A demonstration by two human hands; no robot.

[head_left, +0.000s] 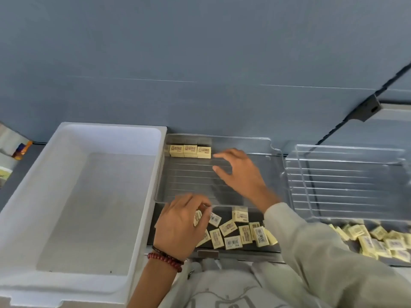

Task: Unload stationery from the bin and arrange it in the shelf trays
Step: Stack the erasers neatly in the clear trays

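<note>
the white bin (66,138) is sitting empty, so unloading is looking done — arranging is barely beginning. three erasers (190,150) are standing in a row in the clear tray (244,138), just left of the right hand's (242,174) spread, empty fingers (222,155). the left hand (180,227) is pinching one eraser (197,217) from the loose pile (233,234) lying just right of its fingers — the second tray (344,185) is holding nothing.

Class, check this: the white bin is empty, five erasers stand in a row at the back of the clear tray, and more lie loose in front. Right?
No. The head view shows three erasers in that row at the back of the clear tray, not five. The white bin is empty, and loose erasers lie in front.
</note>
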